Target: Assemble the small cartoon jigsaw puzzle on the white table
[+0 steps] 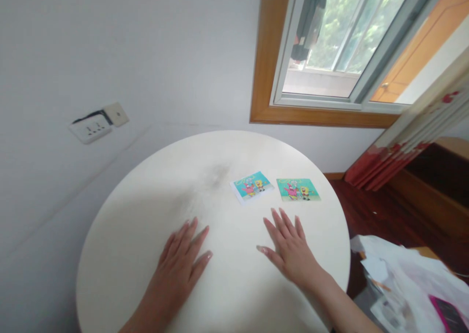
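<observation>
In the head view, your two cards lie flat on the white desk (117,250), side by side and apart: the left card (252,186) sits at a slant with a white edge showing, while the right card (298,190) lies nearly square to you. Your left hand (179,262) is palm down with its grip spread over bare desk, holding nothing. Your right hand (291,250) is spread too, fingertips just short of the right card – also holding nothing. Judging by this, both cards are laid out and neither is being handled; whether any work on them is left, you can't tell from here.

Around you: a grey patch (218,174) marks the desk left of the cards, a socket (91,128) and window (330,45) are on the wall, and a white heap (406,274) sits off to the right. Nothing appears to stand between your hands and the cards.
</observation>
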{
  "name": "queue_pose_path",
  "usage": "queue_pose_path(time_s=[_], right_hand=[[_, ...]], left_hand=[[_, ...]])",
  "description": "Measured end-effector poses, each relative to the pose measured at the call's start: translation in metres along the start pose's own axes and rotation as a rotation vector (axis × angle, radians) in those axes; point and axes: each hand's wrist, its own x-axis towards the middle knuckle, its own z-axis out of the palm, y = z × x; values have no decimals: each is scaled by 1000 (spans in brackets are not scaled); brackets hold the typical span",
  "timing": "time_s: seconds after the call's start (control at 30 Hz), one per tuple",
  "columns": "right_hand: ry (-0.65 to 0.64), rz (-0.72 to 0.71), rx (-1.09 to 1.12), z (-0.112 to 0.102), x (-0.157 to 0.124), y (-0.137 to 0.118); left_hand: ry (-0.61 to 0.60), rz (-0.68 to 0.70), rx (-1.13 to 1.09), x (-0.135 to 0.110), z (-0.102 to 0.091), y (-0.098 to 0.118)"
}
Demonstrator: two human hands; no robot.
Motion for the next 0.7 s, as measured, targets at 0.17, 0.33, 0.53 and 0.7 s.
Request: queue_pose_path(time_s=[0.17, 0.33, 0.53, 0.7], right_hand=[[20, 14, 8, 2, -1, 2], [-25, 34, 56, 0, 2, 3], [-19, 43, 79, 0, 2, 3], [-12, 39, 86, 1, 1, 4]], left_hand=[[-20, 1, 44, 0, -2, 3], [-33, 2, 28, 2, -4, 5], [-36, 8, 19, 2, -5, 4], [-40, -4, 14, 1, -6, 4]])
